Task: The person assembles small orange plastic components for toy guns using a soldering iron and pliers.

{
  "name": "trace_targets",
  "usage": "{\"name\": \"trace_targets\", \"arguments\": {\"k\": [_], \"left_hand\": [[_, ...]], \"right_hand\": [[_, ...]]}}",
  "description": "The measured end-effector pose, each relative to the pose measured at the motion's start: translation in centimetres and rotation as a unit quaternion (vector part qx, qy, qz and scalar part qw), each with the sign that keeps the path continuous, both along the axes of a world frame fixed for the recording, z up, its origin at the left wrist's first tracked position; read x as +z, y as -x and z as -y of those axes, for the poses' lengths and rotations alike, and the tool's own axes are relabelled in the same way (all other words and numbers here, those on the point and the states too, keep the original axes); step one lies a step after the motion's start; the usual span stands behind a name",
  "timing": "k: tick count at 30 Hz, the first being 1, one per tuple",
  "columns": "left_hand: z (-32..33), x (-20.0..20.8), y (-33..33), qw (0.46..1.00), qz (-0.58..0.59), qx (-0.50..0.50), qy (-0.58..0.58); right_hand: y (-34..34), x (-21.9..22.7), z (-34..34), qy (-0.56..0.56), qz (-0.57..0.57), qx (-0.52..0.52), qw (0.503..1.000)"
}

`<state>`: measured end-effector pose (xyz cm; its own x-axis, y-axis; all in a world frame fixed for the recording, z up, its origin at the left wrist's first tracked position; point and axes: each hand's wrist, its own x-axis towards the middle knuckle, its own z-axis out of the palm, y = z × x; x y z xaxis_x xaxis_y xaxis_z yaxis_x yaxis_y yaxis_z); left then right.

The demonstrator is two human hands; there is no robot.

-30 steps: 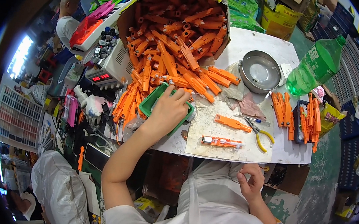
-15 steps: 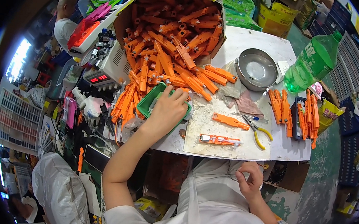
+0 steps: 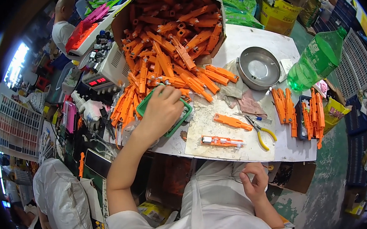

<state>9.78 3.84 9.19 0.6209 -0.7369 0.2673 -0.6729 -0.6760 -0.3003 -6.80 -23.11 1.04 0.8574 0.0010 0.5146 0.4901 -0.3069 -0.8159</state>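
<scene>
My left hand (image 3: 162,112) reaches over the rim of a small green tray (image 3: 147,105), its fingers bent down into it. Small pale parts show at the tray's right end; the fingertips hide whatever they pinch. Above my lap, under the table's front edge, my right hand (image 3: 254,180) is loosely curled, with nothing visible in it. On the worn board before me lies an orange plastic housing half (image 3: 232,122). Nearer to me is a second orange housing (image 3: 222,141) with white and metal parts set inside. Pliers with yellow handles (image 3: 260,135) lie to their right.
A large box heaped with orange housings (image 3: 167,55) spills onto the table behind the tray. Right of it stand a steel bowl (image 3: 259,67), a green bottle (image 3: 318,61) and a dark bin of housings (image 3: 302,117). A device with a red display (image 3: 105,73) stands left.
My left hand has shifted slightly within the tray, its fingers bunched closer together. My right hand stays curled above my lap. The whole view has shifted a little.
</scene>
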Motion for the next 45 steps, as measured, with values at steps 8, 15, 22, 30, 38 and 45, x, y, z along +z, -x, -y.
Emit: {"name": "trace_targets", "arguments": {"k": [8, 15, 22, 30, 38, 45], "left_hand": [[5.3, -2.9, 8.4, 0.641, -0.476, 0.042, 0.601], [8.2, -3.5, 10.4, 0.623, -0.459, 0.025, 0.633], [8.9, -2.9, 10.5, 0.693, -0.424, 0.021, 0.583], [8.9, -2.6, 10.5, 0.703, -0.426, 0.019, 0.569], [8.8, -2.8, 10.2, 0.706, -0.428, 0.016, 0.564], [9.3, -3.5, 9.7, 0.695, -0.443, 0.0, 0.566]], "right_hand": [[-3.4, 3.4, -2.5, -0.098, 0.069, 0.014, 0.993], [-3.6, 2.9, -2.6, -0.042, 0.09, 0.006, 0.995], [-3.7, 3.1, -2.0, 0.034, 0.125, -0.015, 0.991], [-3.7, 3.5, -1.3, 0.092, 0.158, -0.013, 0.983], [-3.7, 3.7, -1.1, 0.036, 0.086, 0.024, 0.995], [-3.9, 3.7, -0.6, 0.039, 0.089, -0.008, 0.995]]}}
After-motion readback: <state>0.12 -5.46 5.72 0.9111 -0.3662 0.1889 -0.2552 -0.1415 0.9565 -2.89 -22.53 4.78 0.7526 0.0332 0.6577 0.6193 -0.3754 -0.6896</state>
